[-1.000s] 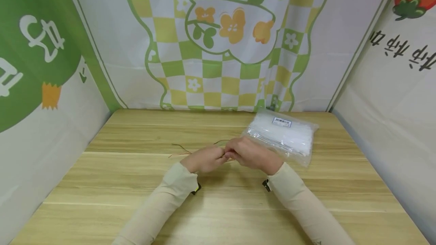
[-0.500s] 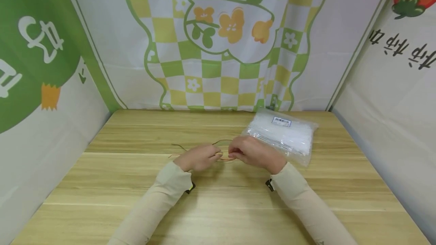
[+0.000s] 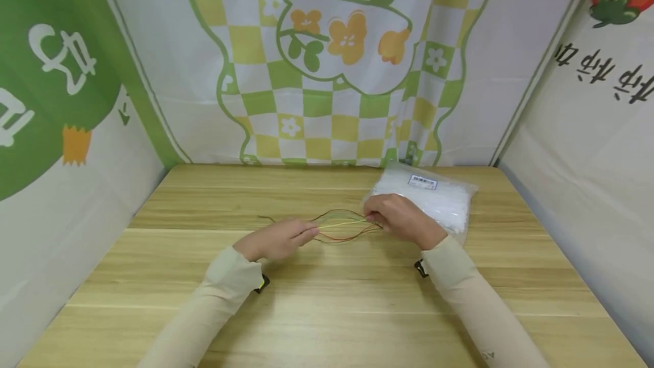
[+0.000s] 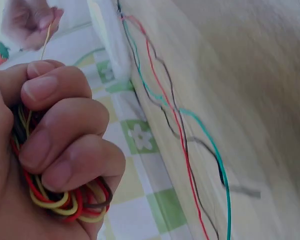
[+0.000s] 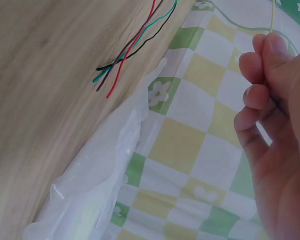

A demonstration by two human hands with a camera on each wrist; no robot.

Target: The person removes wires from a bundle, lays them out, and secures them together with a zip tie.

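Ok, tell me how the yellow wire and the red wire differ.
The yellow wire runs nearly straight from the left hand to the right hand; the red wire bends loosely. The yellow wire is pinched in the right hand's fingers, whereas the red wire's far end is free. Both are thin, and both colours also show in the looped bundle in the left hand.

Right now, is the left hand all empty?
No, the left hand is curled around a bundle of wires with red and yellow loops poking out.
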